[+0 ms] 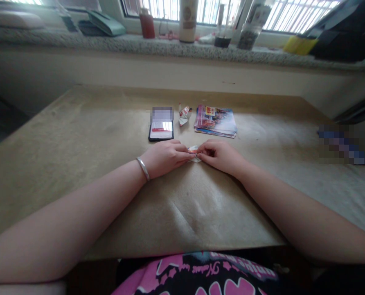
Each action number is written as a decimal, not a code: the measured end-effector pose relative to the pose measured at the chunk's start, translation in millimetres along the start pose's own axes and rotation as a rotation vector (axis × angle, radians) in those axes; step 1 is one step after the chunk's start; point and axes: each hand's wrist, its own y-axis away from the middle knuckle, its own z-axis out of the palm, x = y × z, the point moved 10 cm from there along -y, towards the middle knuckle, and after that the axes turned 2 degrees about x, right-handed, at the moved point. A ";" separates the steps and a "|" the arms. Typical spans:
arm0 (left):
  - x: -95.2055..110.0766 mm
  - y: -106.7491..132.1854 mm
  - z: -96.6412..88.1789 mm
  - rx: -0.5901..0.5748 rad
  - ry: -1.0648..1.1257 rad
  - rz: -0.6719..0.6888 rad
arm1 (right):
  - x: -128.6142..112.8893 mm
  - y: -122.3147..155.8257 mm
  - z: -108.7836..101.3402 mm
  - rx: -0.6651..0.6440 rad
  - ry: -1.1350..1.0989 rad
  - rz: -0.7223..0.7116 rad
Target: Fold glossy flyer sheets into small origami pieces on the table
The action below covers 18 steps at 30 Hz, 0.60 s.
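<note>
A small folded piece of paper [195,159], white with some red and orange print, lies on the table between my hands. My left hand [167,157], with a silver bangle at the wrist, presses its fingertips together on the paper's left side. From the right, my right hand [222,155] pinches the paper's edge between thumb and fingers. The fingertips cover much of the paper, so its exact shape is hard to make out. Beyond it stands a folded paper figure [184,115] in white and red.
A phone [161,133] with a lit screen lies just beyond my left hand. Behind my right hand is a stack of colourful printed sheets [217,121]. Bottles, including a red one [147,24], line the stone windowsill [158,47]. A blurred-out item [345,145] lies far right.
</note>
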 end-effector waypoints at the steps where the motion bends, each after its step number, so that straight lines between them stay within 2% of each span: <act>1: 0.0 0.3 0.3 -0.001 0.000 -0.001 | 0.0 -0.7 0.2 0.005 0.017 0.003; 8: -2.6 0.4 1.9 -0.011 0.043 -0.029 | 9.9 -2.3 5.8 -0.038 -0.039 0.100; 15: -0.6 0.7 0.3 -0.009 0.131 -0.004 | -11.1 2.1 1.8 -0.038 0.068 -0.110; 18: -1.1 0.4 -0.6 0.002 0.123 -0.008 | -12.7 1.6 1.1 -0.035 0.063 -0.097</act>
